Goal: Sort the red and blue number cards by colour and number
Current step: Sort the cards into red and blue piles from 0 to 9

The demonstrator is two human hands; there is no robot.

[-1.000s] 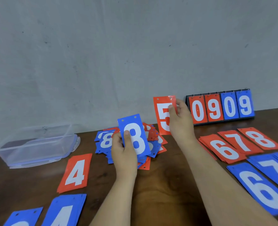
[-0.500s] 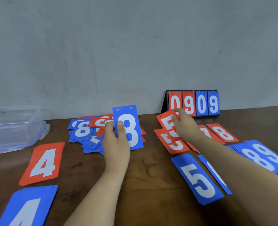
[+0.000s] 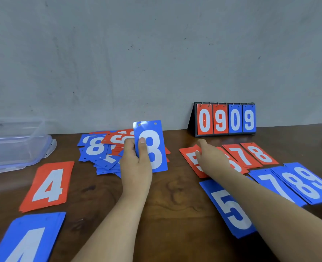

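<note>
My left hand grips a blue 8 card upright, thumb on its face, above a mixed heap of red and blue cards. My right hand lies flat with fingers straight on the red 5 pile. Right of that pile lie red piles showing 7 and 8; a red 6 is mostly hidden under my wrist. In front lie a blue 5, a blue 7 and blue 8 and 9 cards. A red 4 and a blue 4 lie at the left.
A flip scoreboard reading 0909 stands at the back against the grey wall. A clear plastic box sits at the far left. Bare brown table shows between my forearms.
My right hand carried the red 5 card down from the air and laid it on the red 5 pile. The view swung right. My left hand kept hold of the blue 8.
</note>
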